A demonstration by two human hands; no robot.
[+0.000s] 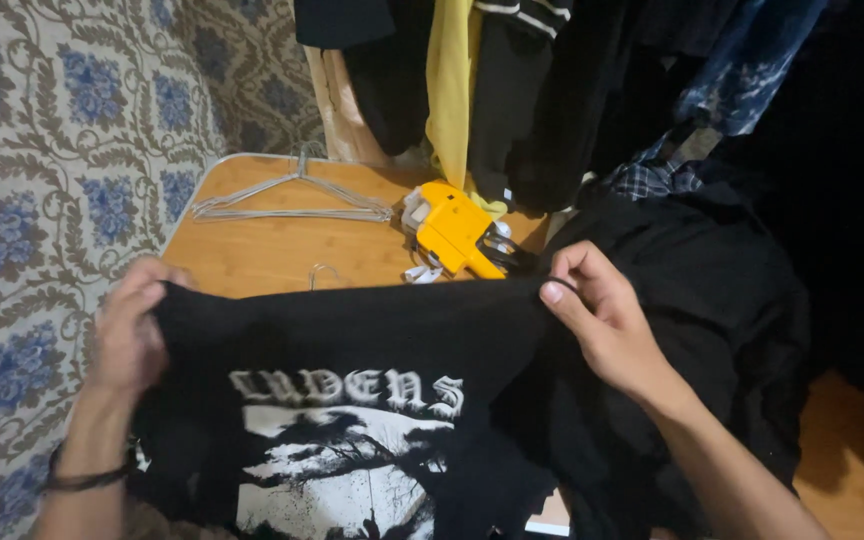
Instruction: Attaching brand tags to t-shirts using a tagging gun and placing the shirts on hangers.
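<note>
While I watch through the head camera, which is the only view I have, both hands hold up a black T-shirt (372,340) by its upper edge, stretched flat between them over the near part of a small wooden table (252,250). My left hand (132,330) is closed on the left corner of the shirt, its fingers curled over the cloth so that the fabric bunches under them; a dark band sits on that wrist. My right hand (602,320) pinches the right corner between thumb and forefinger, with the other fingers folded behind the cloth. The shirt hangs down toward me, and its front shows a white and grey print with pale lettering above a dark, tree-like picture.

Beyond the shirt, on the far side of the table, lies a yellow handheld tool (452,232) with white parts, tilted, just right of the table's middle. To its left two thin wire hangers (287,200) rest flat on the wood, well apart from my hands. A heap of dark clothing (732,290) lies to the right, just beside my right hand. At the far edge, hanging garments (512,90) in black, yellow and blue plaid fill the top of the view. A blue floral patterned cloth (42,150) covers the left side.
</note>
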